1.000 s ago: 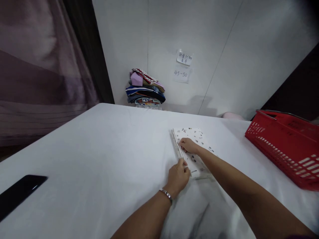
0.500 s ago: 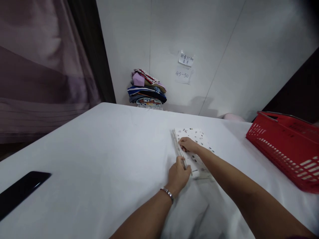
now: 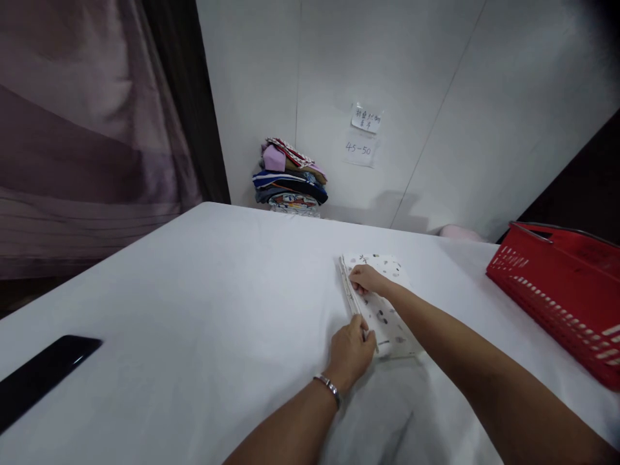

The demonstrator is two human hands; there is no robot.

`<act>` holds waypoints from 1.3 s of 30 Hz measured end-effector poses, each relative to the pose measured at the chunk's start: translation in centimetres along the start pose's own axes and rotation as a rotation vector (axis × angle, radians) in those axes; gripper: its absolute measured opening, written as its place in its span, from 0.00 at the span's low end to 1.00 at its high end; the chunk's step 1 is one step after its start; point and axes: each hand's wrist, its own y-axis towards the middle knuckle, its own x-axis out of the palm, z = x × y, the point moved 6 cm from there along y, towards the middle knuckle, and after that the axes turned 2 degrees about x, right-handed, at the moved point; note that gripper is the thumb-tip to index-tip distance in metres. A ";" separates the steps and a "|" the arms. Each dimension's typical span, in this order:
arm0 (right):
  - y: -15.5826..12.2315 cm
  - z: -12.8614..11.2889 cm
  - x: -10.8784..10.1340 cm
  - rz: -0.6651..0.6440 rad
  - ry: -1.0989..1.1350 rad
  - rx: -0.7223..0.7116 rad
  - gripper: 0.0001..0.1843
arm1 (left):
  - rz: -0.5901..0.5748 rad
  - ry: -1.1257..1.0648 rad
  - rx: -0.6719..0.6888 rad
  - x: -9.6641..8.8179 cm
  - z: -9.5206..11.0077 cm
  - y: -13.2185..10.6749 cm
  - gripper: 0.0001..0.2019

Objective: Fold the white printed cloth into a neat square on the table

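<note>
A folded white cloth (image 3: 387, 323) with small dark and grey printed motifs lies on the white-covered table (image 3: 217, 303), right of the middle. My left hand (image 3: 352, 349), with a silver band at its wrist, grips the near left corner of the cloth between thumb and fingers. Farther up the same folded edge, my right hand (image 3: 367, 279) has its fingers closed on the layers. My right forearm crosses over the cloth and hides part of its right side.
A red plastic basket (image 3: 557, 284) with a metal handle stands at the right. Folded clothes (image 3: 290, 177) are stacked by the wall behind the table. A flat black object (image 3: 46, 371) lies at the left edge. Paper notes (image 3: 361, 148) hang on the wall.
The whole view has shifted slightly, so things sit a little lower and farther right. Both hands keep their hold on the cloth's left edge, with the left one slightly nearer me.
</note>
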 end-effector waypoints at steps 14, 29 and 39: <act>4.4 -1.4 -1.7 0.258 -0.284 -0.029 0.07 | -0.016 -0.020 -0.019 0.2 0.0 -0.1 0.05; 4.7 -1.2 -0.6 0.138 -0.046 -0.084 0.07 | 0.015 -0.024 -0.012 0.5 -0.5 0.1 0.04; 0.5 0.6 -0.7 0.218 0.106 -0.127 0.15 | 0.013 -0.005 0.026 0.2 -0.1 0.2 0.04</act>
